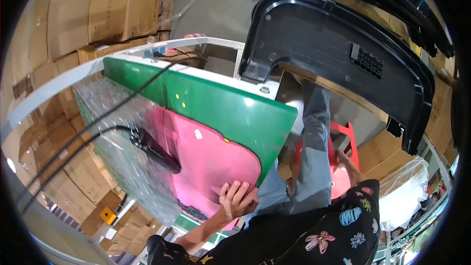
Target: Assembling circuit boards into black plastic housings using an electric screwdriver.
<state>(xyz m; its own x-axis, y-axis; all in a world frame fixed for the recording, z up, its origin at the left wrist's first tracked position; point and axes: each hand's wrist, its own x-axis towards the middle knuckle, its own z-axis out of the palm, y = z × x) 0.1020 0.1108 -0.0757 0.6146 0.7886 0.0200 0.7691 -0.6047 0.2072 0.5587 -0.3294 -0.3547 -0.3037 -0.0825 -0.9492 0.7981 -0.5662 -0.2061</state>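
My left hand point(238, 199) lies on the lower right part of a pink mat point(216, 154), fingers laid on its surface and holding nothing. The mat lies on a green tabletop point(206, 100). Beside it on the left, a black handheld tool point(154, 151) with a black cable rests over clear bubble wrap point(132, 167). Low on my right side, my right hand point(345, 163) is at a red plastic stool point(349, 140) and appears closed on its edge; the fingertips are partly hidden.
A large black moulded plastic panel point(314, 39) with a vent grille stands across the table's far right. Stacked cardboard boxes point(110, 5) line the left. A white metal frame point(223, 42) edges the table. At right hangs a white plastic-wrapped bundle point(405, 191). Black cables cross the left side.
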